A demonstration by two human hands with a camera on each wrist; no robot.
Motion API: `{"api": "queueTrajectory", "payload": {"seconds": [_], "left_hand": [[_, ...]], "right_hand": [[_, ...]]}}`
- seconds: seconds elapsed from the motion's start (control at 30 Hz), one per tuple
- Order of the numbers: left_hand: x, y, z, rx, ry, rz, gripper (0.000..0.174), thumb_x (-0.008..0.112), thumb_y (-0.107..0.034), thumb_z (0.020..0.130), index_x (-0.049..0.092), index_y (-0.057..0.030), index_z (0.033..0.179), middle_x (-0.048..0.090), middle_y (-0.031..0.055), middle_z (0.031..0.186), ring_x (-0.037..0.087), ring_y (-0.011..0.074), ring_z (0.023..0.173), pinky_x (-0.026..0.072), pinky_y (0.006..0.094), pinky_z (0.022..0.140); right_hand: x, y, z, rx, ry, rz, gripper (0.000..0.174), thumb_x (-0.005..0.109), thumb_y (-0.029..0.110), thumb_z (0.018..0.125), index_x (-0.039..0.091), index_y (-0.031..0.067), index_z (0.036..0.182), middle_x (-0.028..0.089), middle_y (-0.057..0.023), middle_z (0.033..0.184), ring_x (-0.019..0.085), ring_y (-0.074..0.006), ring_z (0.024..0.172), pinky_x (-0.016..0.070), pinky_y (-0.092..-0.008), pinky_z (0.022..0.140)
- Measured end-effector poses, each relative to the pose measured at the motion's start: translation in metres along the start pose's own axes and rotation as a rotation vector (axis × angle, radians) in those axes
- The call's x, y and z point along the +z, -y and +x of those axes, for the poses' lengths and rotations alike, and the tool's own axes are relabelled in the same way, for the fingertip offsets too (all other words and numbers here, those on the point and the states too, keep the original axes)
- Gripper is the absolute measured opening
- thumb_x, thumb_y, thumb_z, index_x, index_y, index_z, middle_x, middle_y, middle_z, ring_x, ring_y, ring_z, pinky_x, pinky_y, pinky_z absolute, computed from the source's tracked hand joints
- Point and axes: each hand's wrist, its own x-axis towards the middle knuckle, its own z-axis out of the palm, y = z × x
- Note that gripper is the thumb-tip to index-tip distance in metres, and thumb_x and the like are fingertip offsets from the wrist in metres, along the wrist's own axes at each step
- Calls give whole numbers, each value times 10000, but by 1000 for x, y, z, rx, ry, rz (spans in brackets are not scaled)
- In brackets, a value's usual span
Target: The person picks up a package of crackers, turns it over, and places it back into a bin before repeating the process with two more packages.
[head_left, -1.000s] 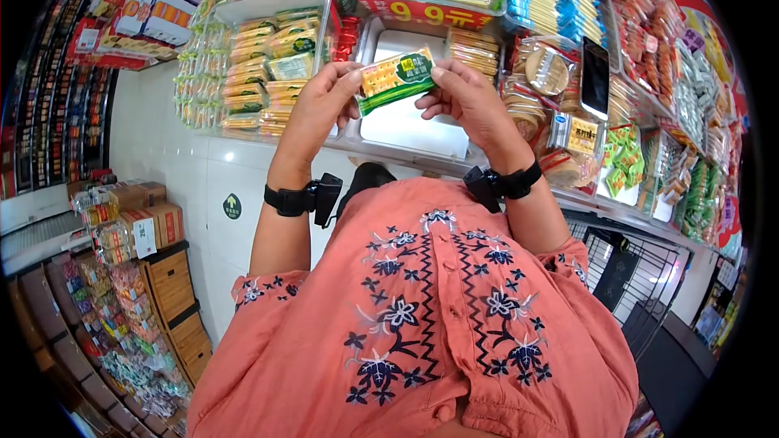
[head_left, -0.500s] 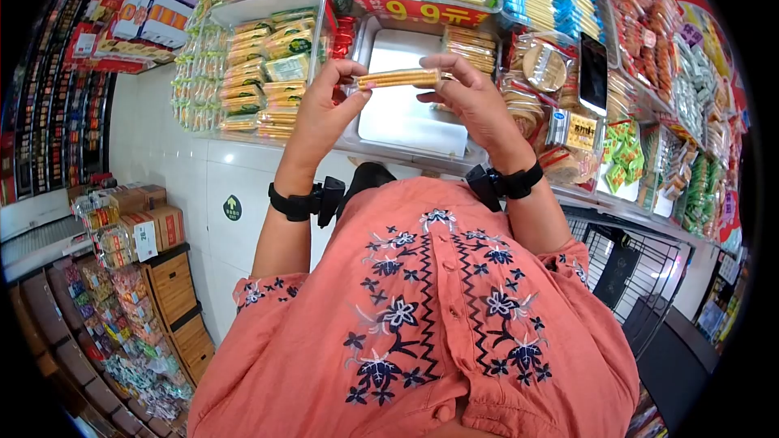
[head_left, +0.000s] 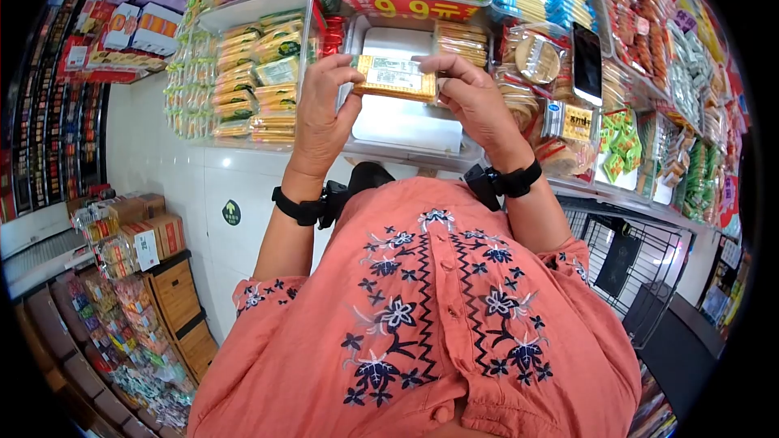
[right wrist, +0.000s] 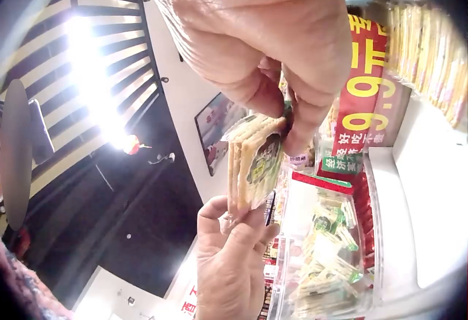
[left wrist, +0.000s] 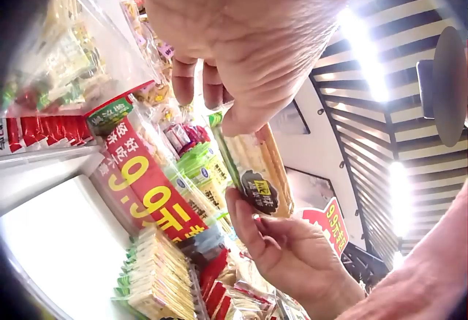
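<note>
A small packet of crackers (head_left: 396,79) is held up between both hands, its pale printed label side facing the head camera. My left hand (head_left: 326,113) pinches its left end between thumb and fingers. At the other end, my right hand (head_left: 480,105) pinches the packet near its upper right corner. In the left wrist view the cracker packet (left wrist: 256,170) shows a dark round logo on its far face. The right wrist view shows the stacked crackers in the packet (right wrist: 252,163) edge-on, gripped from both ends.
Below the hands stands a white bin (head_left: 398,131) with a row of cracker packets (head_left: 461,45) on its right side. A bin of green-and-yellow packets (head_left: 264,73) is to the left. A phone (head_left: 587,63) lies on bagged round crackers at right. A red price sign (head_left: 414,6) runs behind.
The packet has turned over between the hands: its green-and-yellow front faced the head camera, then its thin edge, now its label side. Both hands keep hold of its ends.
</note>
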Motion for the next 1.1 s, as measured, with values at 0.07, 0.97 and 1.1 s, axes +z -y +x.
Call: {"api": "queueTrajectory", "payload": {"seconds": [0.07, 0.97, 1.1], "left_hand": [[1, 0, 1, 6, 22, 20, 352, 678, 59, 794, 606, -76, 1112, 617, 119, 1150, 588, 317, 1092, 463, 398, 947], [131, 44, -35, -237, 563, -71, 239, 671, -85, 894, 534, 9, 1066, 649, 215, 961, 652, 370, 873, 518, 411, 780], [142, 50, -39, -202, 524, -29, 260, 687, -97, 886, 495, 15, 1022, 646, 230, 937, 652, 388, 849, 517, 426, 742]], "right_hand": [[-4, -2, -1, 31, -5, -15, 297, 495, 15, 940, 664, 42, 1183, 641, -13, 1195, 582, -63, 996, 463, -190, 844], [-44, 6, -33, -150, -245, -113, 278, 466, 33, 968, 552, -65, 1213, 621, -154, 1230, 632, -232, 1151, 514, -339, 1025], [-44, 6, -36, -147, -255, -109, 277, 470, 36, 967, 553, -65, 1212, 621, -154, 1224, 636, -226, 1138, 520, -340, 1012]]}}
